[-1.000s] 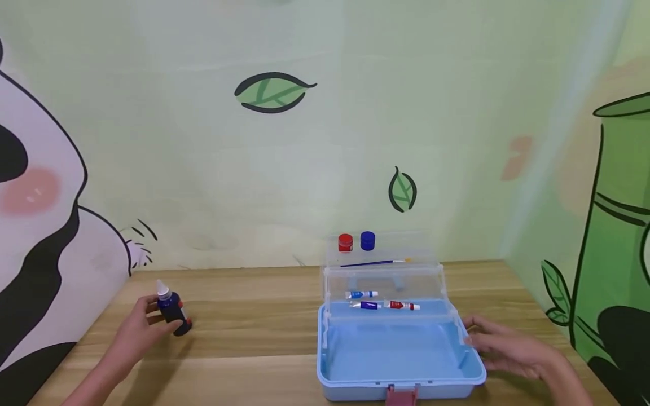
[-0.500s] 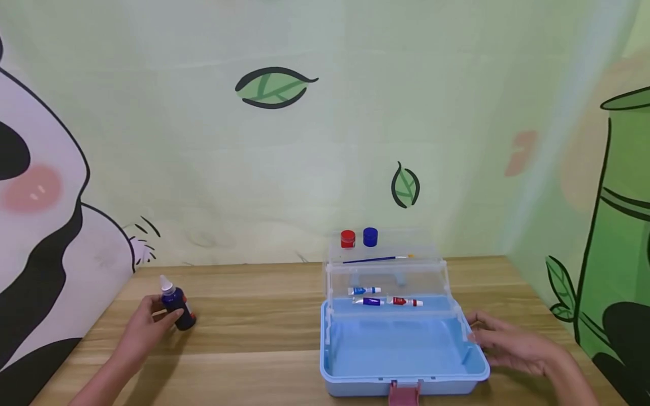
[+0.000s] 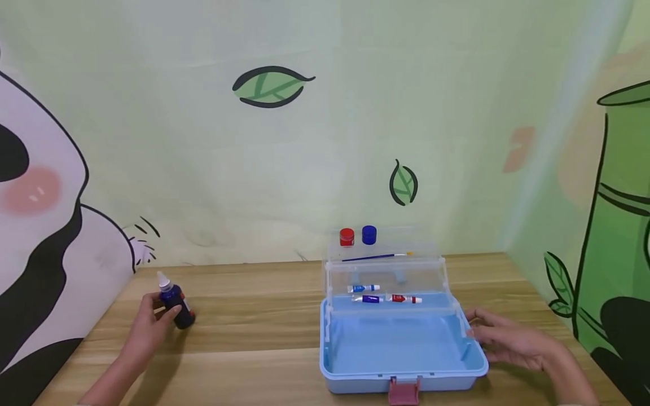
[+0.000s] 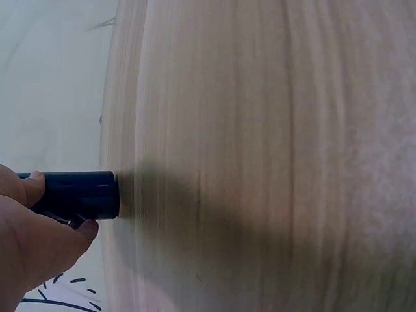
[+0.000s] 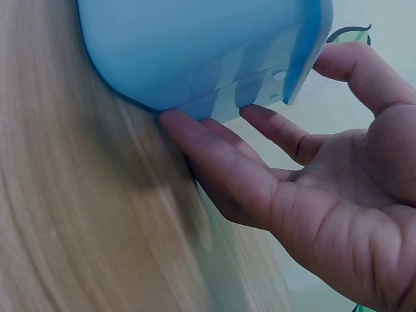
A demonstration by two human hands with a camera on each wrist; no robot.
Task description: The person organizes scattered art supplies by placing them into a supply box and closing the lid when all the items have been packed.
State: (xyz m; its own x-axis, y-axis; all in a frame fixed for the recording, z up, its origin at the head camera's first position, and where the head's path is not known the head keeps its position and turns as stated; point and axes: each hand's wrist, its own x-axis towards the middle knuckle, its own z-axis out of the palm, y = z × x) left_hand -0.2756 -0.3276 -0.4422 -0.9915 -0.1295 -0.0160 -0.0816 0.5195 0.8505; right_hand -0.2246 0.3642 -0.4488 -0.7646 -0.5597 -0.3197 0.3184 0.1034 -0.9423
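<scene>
My left hand (image 3: 144,332) holds a dark blue squeeze bottle (image 3: 175,307) with a white pointed nozzle, thumb on the near side. The bottle tilts, its nozzle leaning left. Seen from the left wrist, the base of the bottle (image 4: 97,195) is right by the wooden table (image 4: 227,130). On the right, my other hand (image 3: 518,341) rests against the side of a light blue plastic box (image 3: 396,349). In the right wrist view, its fingers (image 5: 227,156) touch the box wall (image 5: 188,52) near the base, with another digit at the rim.
Clear trays fold out behind the box, bearing a light blue paint tube (image 3: 364,288), a purple tube (image 3: 368,299) and a red tube (image 3: 404,299). Farther back are a paintbrush (image 3: 376,257), a red jar (image 3: 347,237) and a blue jar (image 3: 369,235). A pink latch (image 3: 403,391) hangs in front.
My left thumb has shifted higher up the bottle and the hand has drawn in around it. The right hand stays at the box, and the head view has shifted slightly.
</scene>
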